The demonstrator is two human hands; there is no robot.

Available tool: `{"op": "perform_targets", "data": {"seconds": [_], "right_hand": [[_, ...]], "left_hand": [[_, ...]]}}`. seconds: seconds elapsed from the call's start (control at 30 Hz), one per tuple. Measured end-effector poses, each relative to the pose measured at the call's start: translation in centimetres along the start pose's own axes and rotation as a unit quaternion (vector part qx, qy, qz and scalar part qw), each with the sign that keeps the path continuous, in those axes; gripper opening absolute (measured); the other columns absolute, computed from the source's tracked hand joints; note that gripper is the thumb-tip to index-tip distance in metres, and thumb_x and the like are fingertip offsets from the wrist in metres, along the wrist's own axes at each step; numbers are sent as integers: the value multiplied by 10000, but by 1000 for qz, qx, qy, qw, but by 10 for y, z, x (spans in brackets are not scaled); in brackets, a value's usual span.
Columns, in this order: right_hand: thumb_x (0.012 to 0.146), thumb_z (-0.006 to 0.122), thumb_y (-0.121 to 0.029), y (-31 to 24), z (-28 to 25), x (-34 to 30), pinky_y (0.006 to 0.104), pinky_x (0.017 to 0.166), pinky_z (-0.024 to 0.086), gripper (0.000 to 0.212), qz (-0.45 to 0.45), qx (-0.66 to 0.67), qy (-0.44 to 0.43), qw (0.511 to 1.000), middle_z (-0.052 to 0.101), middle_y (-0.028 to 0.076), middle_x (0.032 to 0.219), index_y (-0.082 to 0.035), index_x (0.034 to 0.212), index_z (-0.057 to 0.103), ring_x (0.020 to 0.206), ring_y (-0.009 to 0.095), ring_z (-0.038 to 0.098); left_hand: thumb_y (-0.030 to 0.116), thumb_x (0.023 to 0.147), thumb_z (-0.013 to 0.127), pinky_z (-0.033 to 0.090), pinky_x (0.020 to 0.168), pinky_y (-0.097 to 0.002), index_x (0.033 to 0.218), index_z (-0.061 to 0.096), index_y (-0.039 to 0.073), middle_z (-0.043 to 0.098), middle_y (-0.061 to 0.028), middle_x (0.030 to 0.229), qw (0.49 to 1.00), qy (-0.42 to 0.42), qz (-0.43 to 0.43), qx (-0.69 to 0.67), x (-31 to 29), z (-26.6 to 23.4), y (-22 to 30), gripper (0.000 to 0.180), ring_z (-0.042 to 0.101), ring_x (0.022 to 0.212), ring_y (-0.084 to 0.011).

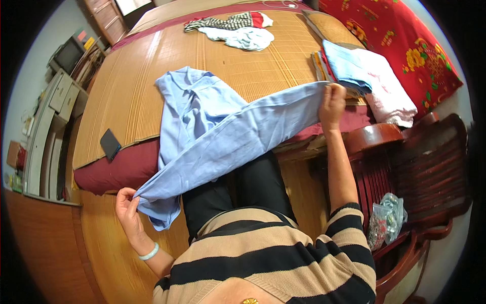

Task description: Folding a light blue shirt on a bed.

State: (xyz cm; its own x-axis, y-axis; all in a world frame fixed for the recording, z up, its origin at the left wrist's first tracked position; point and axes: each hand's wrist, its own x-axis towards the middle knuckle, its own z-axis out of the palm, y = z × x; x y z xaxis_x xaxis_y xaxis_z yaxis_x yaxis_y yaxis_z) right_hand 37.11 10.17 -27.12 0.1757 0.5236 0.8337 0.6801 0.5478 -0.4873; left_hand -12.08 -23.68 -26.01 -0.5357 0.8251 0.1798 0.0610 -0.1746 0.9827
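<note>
A light blue garment [217,137] is stretched slantwise between my two hands, one long part pulled taut in front of my legs. I cannot make out if it is a shirt or trousers. Its other part lies crumpled on the bed's woven mat [121,96]. My left hand [130,213], low at the left, pinches one end, and a loose corner hangs beneath it. Higher up at the right, my right hand [332,105] is closed round the opposite end. That hand is close to a stack of folded clothes [348,66] with a light blue piece on top.
A dark phone [110,144] lies at the bed's near left edge. Striped clothing [228,23] and a pale cloth [243,38] lie farther back. A pink folded cloth [390,91] is beside the stack. At right, a dark wooden chair [425,157] holds plastic bags [387,218].
</note>
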Motion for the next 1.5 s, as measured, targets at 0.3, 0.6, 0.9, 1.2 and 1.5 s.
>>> {"op": "perform_targets", "data": {"seconds": [0.3,0.6,0.9,1.2,1.5], "right_hand": [[1006,547,-178,12,-49,30,296,775,444,192,24,12,173,984,513,79,889,11,994,515,823,161,499],[999,575,-259,-46,-91,70,274,697,474,310,-41,42,228,972,541,91,828,25,940,465,746,138,532],[936,631,-48,-158,-63,101,262,752,543,113,-169,323,115,924,681,133,909,26,1007,583,813,163,657],[797,601,-176,-382,34,69,418,613,543,158,-448,343,-167,809,636,145,794,-56,900,596,715,333,666],[869,678,-256,-345,88,32,403,681,522,212,-177,432,-372,802,658,136,829,-55,932,660,779,312,669]], "left_hand": [[-53,770,664,428,764,-232,1077,602,16,546,11,892,991,-129,-36,30,-16,14,7,321,518,828,-83],[-42,680,603,455,674,-279,818,601,10,570,-61,780,913,-277,-68,292,-32,25,4,148,555,723,-155],[240,647,834,482,826,-335,1101,612,81,628,-102,990,849,-323,-44,416,-32,34,5,530,613,971,-249],[285,745,847,412,995,-344,1416,415,-1,525,-126,1333,941,-225,228,-110,-3,120,111,847,500,1234,-220],[136,932,615,384,1059,-400,1375,448,-36,540,-117,1333,967,174,136,-128,-23,44,61,504,534,1193,-244]]}}
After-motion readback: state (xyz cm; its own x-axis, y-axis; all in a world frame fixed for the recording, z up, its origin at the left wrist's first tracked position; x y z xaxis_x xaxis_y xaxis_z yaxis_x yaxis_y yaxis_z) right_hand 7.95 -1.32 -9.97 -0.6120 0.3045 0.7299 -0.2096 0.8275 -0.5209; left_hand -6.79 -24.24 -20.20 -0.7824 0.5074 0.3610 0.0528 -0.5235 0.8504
